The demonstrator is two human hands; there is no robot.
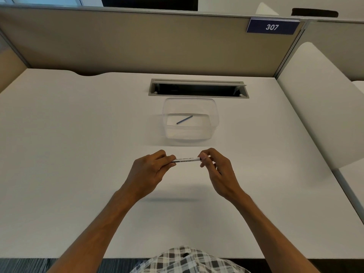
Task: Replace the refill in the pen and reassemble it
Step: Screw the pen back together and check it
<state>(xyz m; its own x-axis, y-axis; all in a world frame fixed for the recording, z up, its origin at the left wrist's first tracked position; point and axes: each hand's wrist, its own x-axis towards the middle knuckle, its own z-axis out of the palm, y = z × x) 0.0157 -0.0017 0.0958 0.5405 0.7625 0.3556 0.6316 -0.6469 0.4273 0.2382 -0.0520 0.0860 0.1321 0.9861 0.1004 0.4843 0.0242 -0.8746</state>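
A white marker pen (187,159) with black print lies level in the air above the white desk (78,154), held at both ends. My left hand (149,171) pinches its left end and my right hand (216,170) pinches its right end, so both ends are hidden by fingers. Further back, a thin dark refill (184,119) lies slanted on the floor of a clear plastic container (213,115), apart from both hands.
An open cable slot (198,88) is set into the desk just behind the container. A beige partition (137,42) with a blue "307" sign (272,27) closes the back. A white divider (319,103) stands along the right edge.
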